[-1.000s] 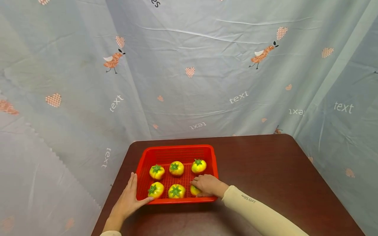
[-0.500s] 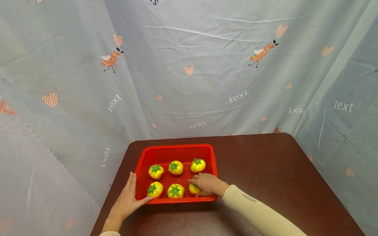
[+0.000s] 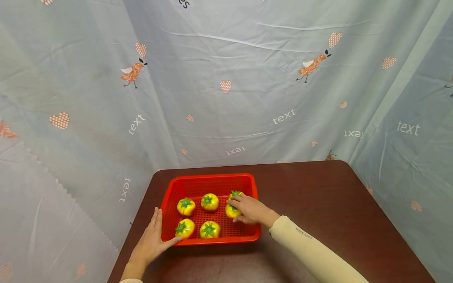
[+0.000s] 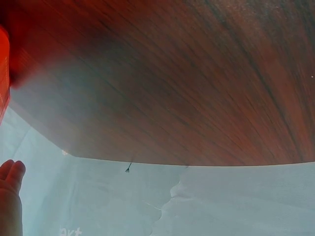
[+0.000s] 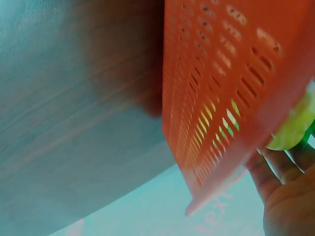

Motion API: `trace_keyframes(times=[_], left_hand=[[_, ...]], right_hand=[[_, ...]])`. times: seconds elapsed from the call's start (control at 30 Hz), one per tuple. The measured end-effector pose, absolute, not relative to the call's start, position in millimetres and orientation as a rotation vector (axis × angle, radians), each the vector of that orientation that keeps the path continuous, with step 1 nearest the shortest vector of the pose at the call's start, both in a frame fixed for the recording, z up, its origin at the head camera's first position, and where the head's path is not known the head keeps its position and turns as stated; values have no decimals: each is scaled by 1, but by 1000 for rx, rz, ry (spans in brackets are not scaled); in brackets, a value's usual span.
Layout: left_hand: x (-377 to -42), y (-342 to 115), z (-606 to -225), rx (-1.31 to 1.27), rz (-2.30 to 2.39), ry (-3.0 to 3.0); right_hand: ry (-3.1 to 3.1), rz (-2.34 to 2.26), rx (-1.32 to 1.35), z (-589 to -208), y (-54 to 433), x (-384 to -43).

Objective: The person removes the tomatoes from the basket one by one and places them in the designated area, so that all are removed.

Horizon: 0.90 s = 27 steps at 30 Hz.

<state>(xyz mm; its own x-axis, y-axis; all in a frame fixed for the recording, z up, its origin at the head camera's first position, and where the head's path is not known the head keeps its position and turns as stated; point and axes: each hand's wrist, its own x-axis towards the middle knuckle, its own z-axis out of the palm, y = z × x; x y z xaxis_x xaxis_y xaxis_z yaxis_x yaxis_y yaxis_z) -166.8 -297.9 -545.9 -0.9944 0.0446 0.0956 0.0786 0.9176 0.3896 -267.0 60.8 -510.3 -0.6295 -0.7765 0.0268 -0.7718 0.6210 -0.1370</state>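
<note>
You've got the held fruit [image 3: 231, 212], yellow with a green leafy top, between right fingers and thumb, inside the basket at its right side. Right hand [image 3: 252, 210] is pinching: fingers bent over the far side, thumb on the near side. Can't tell if that fruit touches the basket floor. Far right fruit [image 3: 235, 193] is just beyond those fingers, partly covered; contact unclear. Left of your right fingertips: far middle fruit [image 3: 210, 202], then far left fruit [image 3: 185, 206]. Nearer you than those fingertips and to the left: near middle fruit [image 3: 210, 229]. Near left fruit [image 3: 185, 228] is just beside your left thumb tip. Left hand [image 3: 148, 237]: fingers straight and together along the red basket's [image 3: 212, 241] left side, thumb spread off them onto the near rim. Dark wood table [image 3: 301, 196] is under both hands; printed curtain [image 3: 226, 47] hangs well beyond your fingers.
</note>
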Motion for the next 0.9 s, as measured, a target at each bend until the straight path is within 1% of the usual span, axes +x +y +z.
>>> trace_keyframes(times=[0.67, 0.9], left_hand=[[-165, -298, -549, -106, -628, -2976], [-168, -298, -548, -108, -621, -2975]], right_hand=[[2861, -358, -1246, -486, 76, -286], [2869, -424, -1290, -480, 83, -290]])
